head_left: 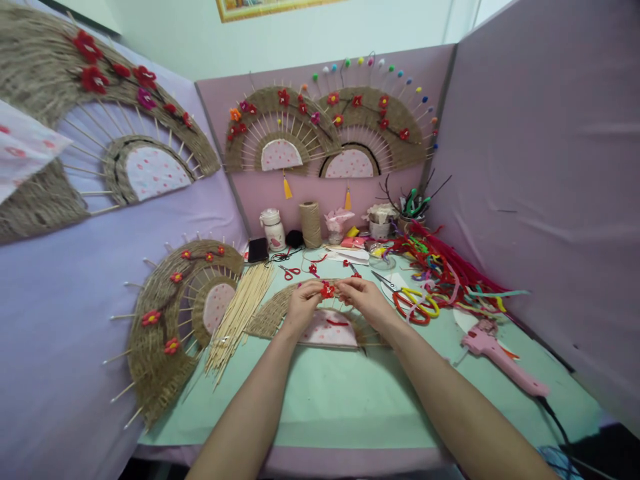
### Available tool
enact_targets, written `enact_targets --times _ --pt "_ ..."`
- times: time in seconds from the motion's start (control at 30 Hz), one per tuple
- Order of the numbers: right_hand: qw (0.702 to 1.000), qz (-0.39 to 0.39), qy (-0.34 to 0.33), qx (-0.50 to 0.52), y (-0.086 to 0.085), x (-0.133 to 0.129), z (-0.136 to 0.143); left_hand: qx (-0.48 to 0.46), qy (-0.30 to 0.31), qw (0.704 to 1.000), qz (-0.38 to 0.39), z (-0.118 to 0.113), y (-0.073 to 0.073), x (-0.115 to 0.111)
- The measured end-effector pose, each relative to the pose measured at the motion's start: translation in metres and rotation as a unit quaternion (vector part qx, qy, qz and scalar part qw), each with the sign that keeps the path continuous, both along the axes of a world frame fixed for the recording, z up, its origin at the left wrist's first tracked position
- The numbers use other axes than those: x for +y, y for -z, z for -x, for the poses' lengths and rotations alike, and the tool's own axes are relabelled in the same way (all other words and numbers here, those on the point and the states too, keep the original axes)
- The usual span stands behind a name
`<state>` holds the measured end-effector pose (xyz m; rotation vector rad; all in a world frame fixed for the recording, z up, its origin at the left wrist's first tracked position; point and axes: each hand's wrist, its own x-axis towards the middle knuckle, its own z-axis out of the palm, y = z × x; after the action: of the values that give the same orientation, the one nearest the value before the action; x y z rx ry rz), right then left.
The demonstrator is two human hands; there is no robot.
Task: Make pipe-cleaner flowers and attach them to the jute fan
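Between my two hands is a small red pipe-cleaner flower [327, 291] with a pale centre. My left hand [303, 305] pinches its left side, while the fingers of my right hand [369, 301] close on its right edge. Below them a half-round twine fan [273, 312] lies flat on the table, partly hidden by my hands and forearms. A short red piece of pipe cleaner [337, 323] rests on the fan's white, pink-spotted centre [320, 333]. Just beyond my hands lies another small red flower [313, 268].
Thin wooden sticks [243, 310] lie left, beside a decorated fan [165, 327]. On the right are red-handled scissors [411, 310], a heap of pipe cleaners [440, 263] and a pink glue gun [505, 357] with its cord. A twine spool [311, 225] and white bottle [273, 230] stand behind.
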<state>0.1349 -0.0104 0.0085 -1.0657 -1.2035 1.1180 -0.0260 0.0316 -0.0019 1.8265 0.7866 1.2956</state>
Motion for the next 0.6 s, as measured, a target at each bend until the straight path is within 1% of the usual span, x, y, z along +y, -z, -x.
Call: enact_targets --times 0.13,0.27,0.4,0.6 --pt "0.998 -0.038 -0.012 -0.048 -0.0063 -0.0031 -0.0024 -0.004 0.010 1.000 0.028 -0.0002 -0.0030 -0.0022" --pt "0.995 -0.073 -0.020 -0.060 -0.0022 -0.0008 -0.0008 0.003 0.025 0.999 0.027 -0.0004 -0.0038 -0.0031" --pt "0.990 -0.103 -0.012 -0.094 0.0030 0.0020 -0.0003 0.008 0.036 0.998 0.042 -0.0003 -0.0032 -0.0020" --pt "0.978 -0.146 0.005 -0.147 0.0010 -0.0018 0.0000 0.005 0.038 0.999 0.035 -0.0005 -0.0050 -0.0039"
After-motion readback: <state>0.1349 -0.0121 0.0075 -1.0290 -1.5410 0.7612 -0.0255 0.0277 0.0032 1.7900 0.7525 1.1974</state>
